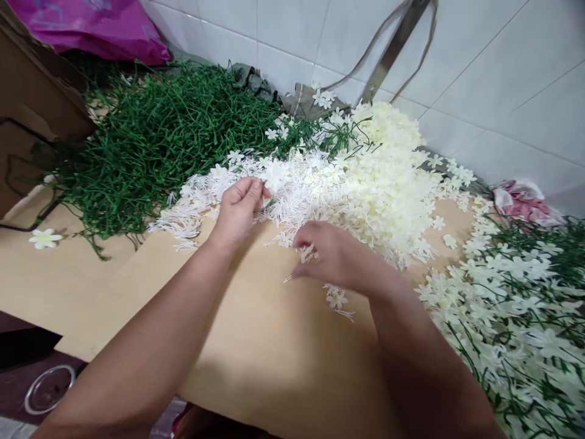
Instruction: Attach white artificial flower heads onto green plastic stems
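My left hand rests at the edge of a heap of small white plastic flower centres, its fingertips pinched on a white artificial flower. My right hand lies lower on the brown cardboard sheet, fingers curled and pinching a few white stamen pieces. A loose white flower lies just under the right wrist. Behind the white pieces rises a mound of cream fabric petals.
A tangle of green plastic stems fills the back left. Finished green stems with white flowers pile at the right. One flower lies alone at the left. A magenta bag, a cardboard box and a white tiled wall stand behind.
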{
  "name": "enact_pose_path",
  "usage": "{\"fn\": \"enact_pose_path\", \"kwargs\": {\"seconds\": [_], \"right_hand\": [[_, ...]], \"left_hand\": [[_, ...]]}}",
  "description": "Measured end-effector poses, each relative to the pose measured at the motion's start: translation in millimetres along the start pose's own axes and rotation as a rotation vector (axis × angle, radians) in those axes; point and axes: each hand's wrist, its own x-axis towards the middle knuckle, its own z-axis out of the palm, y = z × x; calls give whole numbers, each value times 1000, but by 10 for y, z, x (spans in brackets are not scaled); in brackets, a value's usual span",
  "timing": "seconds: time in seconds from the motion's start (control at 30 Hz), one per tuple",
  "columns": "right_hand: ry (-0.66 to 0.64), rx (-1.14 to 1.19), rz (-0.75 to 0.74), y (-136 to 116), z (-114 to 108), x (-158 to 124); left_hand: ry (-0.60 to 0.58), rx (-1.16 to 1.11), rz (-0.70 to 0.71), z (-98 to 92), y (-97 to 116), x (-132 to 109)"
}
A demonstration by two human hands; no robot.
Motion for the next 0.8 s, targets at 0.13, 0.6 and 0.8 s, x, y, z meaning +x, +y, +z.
{"fn": "enact_pose_path", "kwargs": {"seconds": [0.13,0.6,0.8], "right_hand": [[-242,-373,-2,-196,136,12],[513,371,-10,325,-38,101],[716,544,23,454,-310,9]], "left_hand": [[37,-7,0,-52,20,3],[-88,45,105,-6,-84,-24],[-641,418,-23,3,96,-215]]}}
